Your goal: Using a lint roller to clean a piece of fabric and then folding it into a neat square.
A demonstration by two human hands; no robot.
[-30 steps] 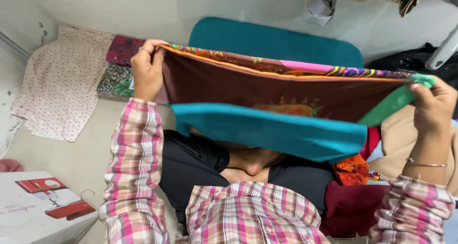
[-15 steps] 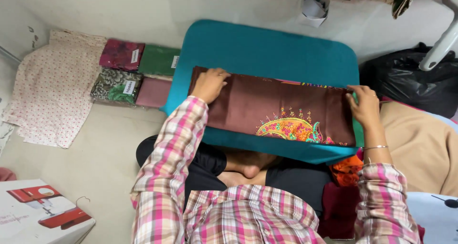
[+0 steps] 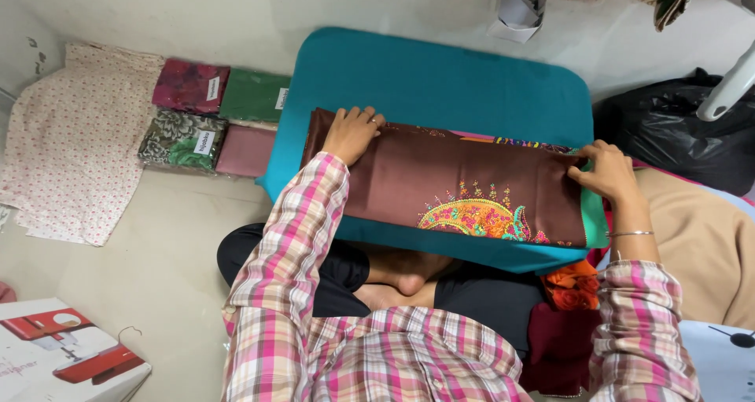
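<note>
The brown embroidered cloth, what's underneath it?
The brown embroidered cloth lies on a teal padded board, with both the left hand and right hand pressing on it. The board's middle is covered, so anything there is hidden.

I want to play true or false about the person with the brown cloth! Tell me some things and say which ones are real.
1. Both hands rest on the brown cloth. True: the left hand is at one end, the right hand at the other.
2. The brown cloth lies on a red board. False: the padded board is teal.
3. The cloth has a colourful embroidered pattern. True.
4. The cloth is held up in the air. False: it lies flat and folded on the board.
5. Folded fabric packets lie on the floor to the left of the board. True.
</note>
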